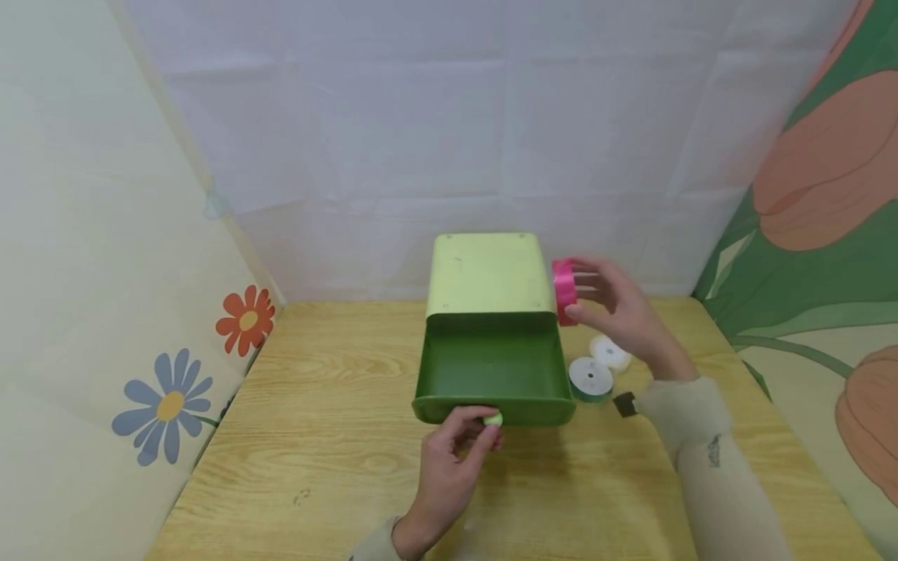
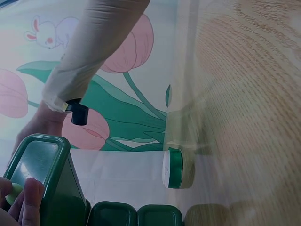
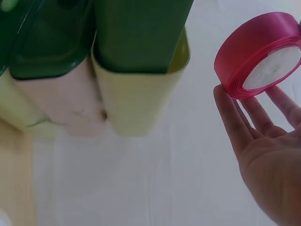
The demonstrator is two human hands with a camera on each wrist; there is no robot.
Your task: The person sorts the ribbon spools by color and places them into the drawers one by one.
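Observation:
A pale green cabinet [image 1: 491, 273] stands on the table with its top dark green drawer [image 1: 536, 413] pulled out. My left hand [image 1: 443, 467] pinches the drawer's light green round knob [image 1: 494, 419] between fingers and thumb. To the right of the cabinet, my right hand [image 1: 627, 315] holds a roll of bright pink ribbon [image 1: 564, 292] on edge between its thumb and fingertips. In the right wrist view the pink roll [image 3: 258, 52] is raised, beside and apart from the drawer [image 3: 141, 33]; its thumb is mostly hidden there.
Two more ribbon rolls lie on the table right of the drawer, one green-edged [image 1: 591, 378] and one white [image 1: 612, 353]. Lower drawers [image 2: 113, 214] show shut in the left wrist view. A white sheet [image 1: 393, 140] hangs behind; painted panels [image 1: 807, 257] flank the table.

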